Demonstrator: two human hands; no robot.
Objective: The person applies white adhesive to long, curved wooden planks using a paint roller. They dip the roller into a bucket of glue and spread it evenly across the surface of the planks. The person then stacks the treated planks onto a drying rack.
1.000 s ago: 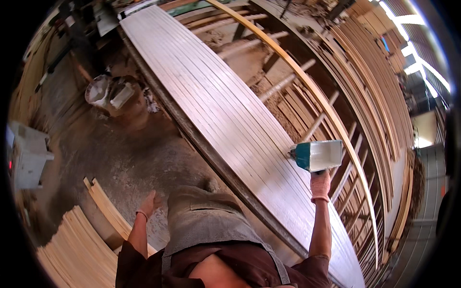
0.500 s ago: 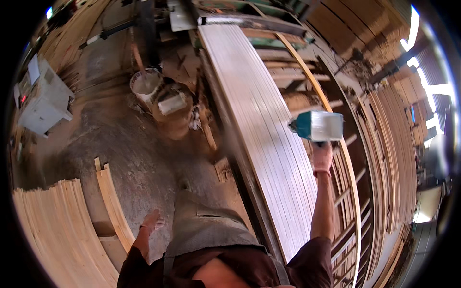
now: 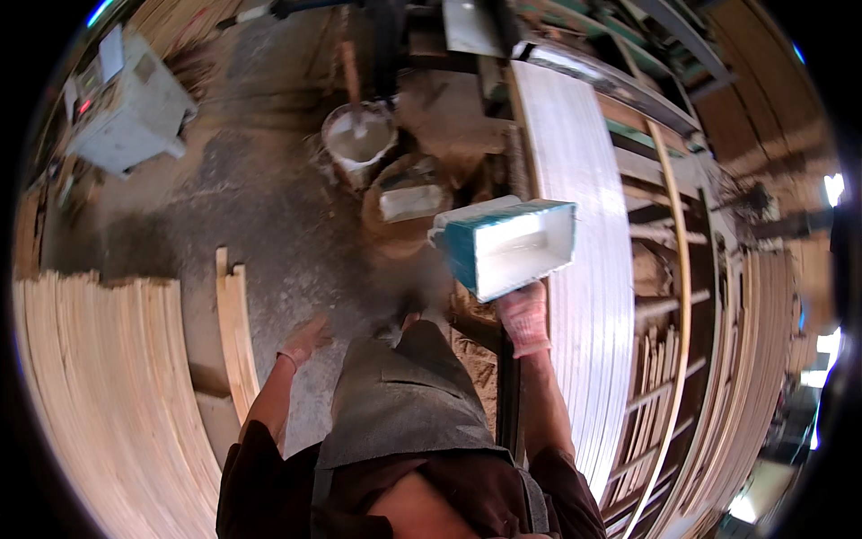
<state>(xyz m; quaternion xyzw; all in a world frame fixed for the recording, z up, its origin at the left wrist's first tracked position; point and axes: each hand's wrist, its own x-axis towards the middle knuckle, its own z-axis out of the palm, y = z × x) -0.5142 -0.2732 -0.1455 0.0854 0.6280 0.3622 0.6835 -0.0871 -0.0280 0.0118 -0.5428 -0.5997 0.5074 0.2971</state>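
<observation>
My right hand [image 3: 524, 319], in a pinkish glove, is closed under a teal hand-held glue spreader [image 3: 516, 244]. Its box-shaped hopper is tilted, with its white-coated inside showing; the handle is mostly hidden by the fingers. The spreader hangs over the left edge of a long row of wooden strips [image 3: 584, 269] coated in wet-looking white. My left hand [image 3: 308, 338], also gloved, hangs at my left side with its fingers stretched out and nothing in it. The nearest thing to it is a pair of pale wooden strips [image 3: 235, 323].
Ahead on the floor stands a bucket [image 3: 359, 139] of white liquid with a stick in it. Beside it, a round stump [image 3: 404, 235] bears a whitish block. Stacked strips [image 3: 108, 368] lie at left; a slatted rack [image 3: 660, 310] runs along the right. A grey cabinet [image 3: 130, 108] stands far left.
My right hand has carried the spreader left, from the far side of the white-coated strips to their near edge. My view has turned to the left. My left hand stays low at my side.
</observation>
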